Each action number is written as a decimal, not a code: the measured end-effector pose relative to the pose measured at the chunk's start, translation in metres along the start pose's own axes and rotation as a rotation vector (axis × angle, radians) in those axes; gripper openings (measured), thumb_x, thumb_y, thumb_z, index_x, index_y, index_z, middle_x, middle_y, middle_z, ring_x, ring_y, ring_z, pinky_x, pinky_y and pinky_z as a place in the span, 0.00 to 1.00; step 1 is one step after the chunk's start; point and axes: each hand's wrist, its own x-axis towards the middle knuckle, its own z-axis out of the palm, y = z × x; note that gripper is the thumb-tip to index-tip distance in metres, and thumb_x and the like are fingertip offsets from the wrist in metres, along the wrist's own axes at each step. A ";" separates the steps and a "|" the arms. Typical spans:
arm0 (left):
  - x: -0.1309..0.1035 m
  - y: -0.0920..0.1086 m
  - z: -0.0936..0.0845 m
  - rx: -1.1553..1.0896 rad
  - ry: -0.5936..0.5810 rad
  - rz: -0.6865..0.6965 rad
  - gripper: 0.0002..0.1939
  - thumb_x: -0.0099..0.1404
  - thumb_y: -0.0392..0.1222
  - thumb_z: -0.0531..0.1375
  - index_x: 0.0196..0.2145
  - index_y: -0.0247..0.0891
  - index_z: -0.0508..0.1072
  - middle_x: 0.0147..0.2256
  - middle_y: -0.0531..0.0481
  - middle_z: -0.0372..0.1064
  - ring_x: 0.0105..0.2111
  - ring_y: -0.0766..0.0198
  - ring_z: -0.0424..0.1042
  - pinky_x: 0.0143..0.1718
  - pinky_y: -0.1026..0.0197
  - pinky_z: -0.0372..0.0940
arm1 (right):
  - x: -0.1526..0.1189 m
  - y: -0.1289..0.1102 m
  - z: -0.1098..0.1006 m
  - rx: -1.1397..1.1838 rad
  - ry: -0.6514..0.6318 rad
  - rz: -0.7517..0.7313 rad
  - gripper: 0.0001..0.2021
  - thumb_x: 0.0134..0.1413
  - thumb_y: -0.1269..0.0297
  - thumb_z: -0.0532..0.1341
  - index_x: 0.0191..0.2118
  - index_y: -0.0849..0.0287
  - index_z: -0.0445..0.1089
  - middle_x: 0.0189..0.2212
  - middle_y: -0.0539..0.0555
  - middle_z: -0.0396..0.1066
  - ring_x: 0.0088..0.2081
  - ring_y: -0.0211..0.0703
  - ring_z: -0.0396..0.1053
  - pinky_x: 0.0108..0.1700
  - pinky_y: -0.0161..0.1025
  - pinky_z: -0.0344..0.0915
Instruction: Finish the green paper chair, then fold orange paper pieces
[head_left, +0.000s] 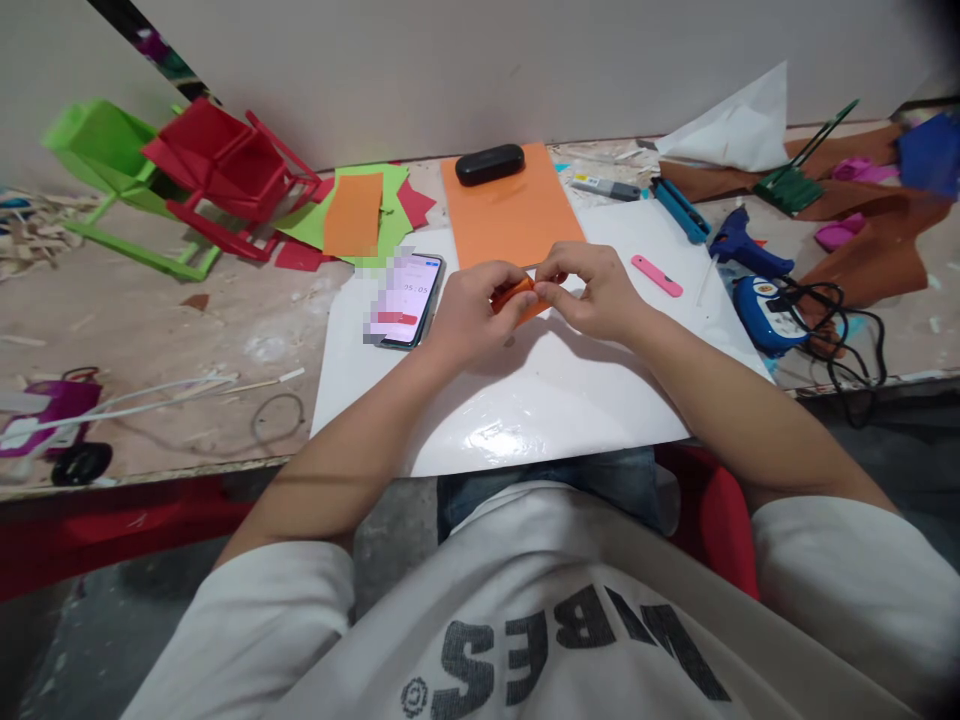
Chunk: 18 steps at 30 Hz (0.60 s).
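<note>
A small piece of orange paper (pixel 534 308), bent or rolled, is pinched between both hands above a glossy white board (pixel 480 430). My left hand (pixel 480 305) grips its left part between thumb and curled fingers. At its right end my right hand (pixel 589 290) pinches it with thumb and forefinger. The fingers hide much of the paper, so its full shape cannot be made out. Just beyond the hands lies a flat orange sheet (pixel 495 220). To the left of my left hand rests a phone (pixel 409 300) with a lit screen.
A black case (pixel 490 164) lies on the orange sheet. On the right are a pink cutter (pixel 657 276), a teal stapler (pixel 681 210), a blue glue gun (pixel 746 245) and a cabled blue device (pixel 769 315). Red (pixel 232 170) and green (pixel 112 160) paper chairs stand left.
</note>
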 end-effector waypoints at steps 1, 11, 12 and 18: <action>0.000 0.003 -0.001 -0.022 -0.009 -0.003 0.10 0.75 0.47 0.69 0.37 0.43 0.77 0.31 0.52 0.79 0.30 0.61 0.74 0.35 0.55 0.66 | 0.000 0.000 -0.001 0.013 -0.004 -0.006 0.06 0.74 0.61 0.67 0.42 0.52 0.81 0.39 0.54 0.84 0.38 0.48 0.77 0.47 0.49 0.75; 0.003 0.002 -0.002 -0.221 0.076 -0.117 0.19 0.75 0.59 0.73 0.36 0.43 0.77 0.33 0.50 0.81 0.30 0.62 0.76 0.32 0.57 0.72 | 0.003 0.006 -0.005 -0.115 -0.085 0.101 0.16 0.80 0.50 0.65 0.38 0.50 0.73 0.35 0.53 0.79 0.38 0.51 0.75 0.47 0.50 0.71; 0.004 0.001 -0.001 -0.238 0.079 -0.123 0.21 0.75 0.61 0.74 0.36 0.44 0.77 0.33 0.50 0.81 0.31 0.62 0.77 0.33 0.57 0.73 | 0.003 0.007 -0.006 -0.140 -0.085 0.122 0.16 0.80 0.49 0.64 0.37 0.50 0.73 0.34 0.54 0.79 0.38 0.52 0.75 0.46 0.50 0.71; 0.007 -0.009 -0.001 -0.338 0.067 -0.193 0.21 0.75 0.61 0.74 0.37 0.45 0.77 0.32 0.50 0.79 0.31 0.62 0.76 0.31 0.56 0.74 | 0.004 0.007 -0.010 -0.133 -0.105 0.166 0.16 0.81 0.48 0.63 0.40 0.50 0.75 0.36 0.56 0.81 0.42 0.56 0.79 0.49 0.53 0.74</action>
